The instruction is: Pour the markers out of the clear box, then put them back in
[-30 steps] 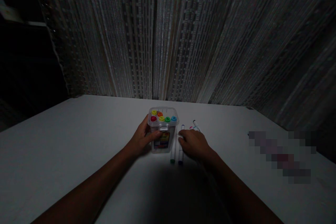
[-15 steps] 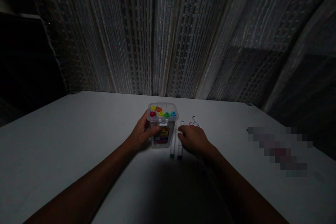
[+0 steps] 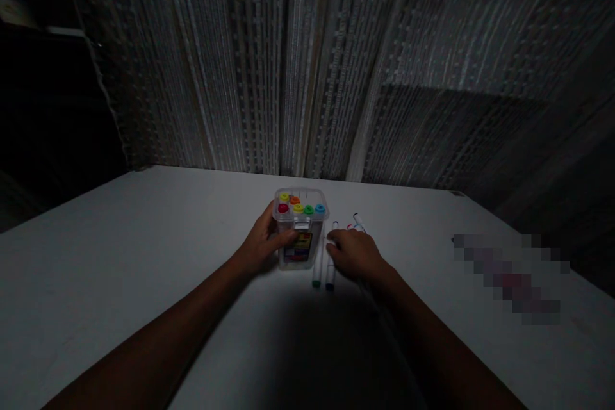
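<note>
Left hand (image 3: 262,246) grasping box (image 3: 300,247) | right hand (image 3: 358,255) at markers (image 3: 330,277), grip unclear | white table (image 3: 206,205), dimly lit | striped curtain (image 3: 307,77) behind

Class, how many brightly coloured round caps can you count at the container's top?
6. Back row: one yellow cap, orange cap. Front row, left to right: red cap, second yellow cap, green cap, blue cap. Others may be hidden.

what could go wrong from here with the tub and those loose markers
The clear tub stands upright with the left hand around one side; an uneven push might tip it.

The green-ended marker and dark-ended marker lie loose near the right hand, so a nudge could roll them.

The light is dim, so dark colours might be misread.
</note>
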Available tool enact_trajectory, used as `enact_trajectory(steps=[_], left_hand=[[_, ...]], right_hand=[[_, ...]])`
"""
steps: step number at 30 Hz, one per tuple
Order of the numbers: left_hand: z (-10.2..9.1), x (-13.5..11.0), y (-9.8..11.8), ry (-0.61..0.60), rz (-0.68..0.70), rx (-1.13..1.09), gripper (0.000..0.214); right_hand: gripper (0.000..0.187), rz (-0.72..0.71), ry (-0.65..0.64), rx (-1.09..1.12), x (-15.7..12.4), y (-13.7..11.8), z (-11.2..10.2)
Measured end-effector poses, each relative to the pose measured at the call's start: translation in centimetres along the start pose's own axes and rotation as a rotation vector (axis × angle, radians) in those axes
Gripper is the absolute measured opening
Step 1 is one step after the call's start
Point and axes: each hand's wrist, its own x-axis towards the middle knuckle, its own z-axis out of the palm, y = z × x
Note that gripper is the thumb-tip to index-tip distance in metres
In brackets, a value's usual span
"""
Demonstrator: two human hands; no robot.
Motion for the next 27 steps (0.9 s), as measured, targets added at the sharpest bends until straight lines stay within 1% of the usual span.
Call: enact_trajectory(steps=[5, 10, 16, 27], left_hand=[[0.19, -0.03, -0.04, 0.020, 0.021, -0.030, 0.052], [0.26, -0.05, 0.04, 0.031, 0.028, -0.009, 0.052], [0.22, 0.06, -0.10, 0.017, 0.066, -0.027, 0.052], [0.20, 0.11, -0.13, 0.013, 0.079, -0.018, 0.055]], right_hand=[[0.030, -0.003, -0.006, -0.002, 0.02, -0.08, 0.11], [0.028, -0.003, -0.020, -0.013, 0.23, -0.15, 0.21], [0.027, 0.005, -0.007, -0.007, 0.31, -0.15, 0.29], [0.029, -0.008, -0.007, -0.015, 0.16, -0.16, 0.25]])
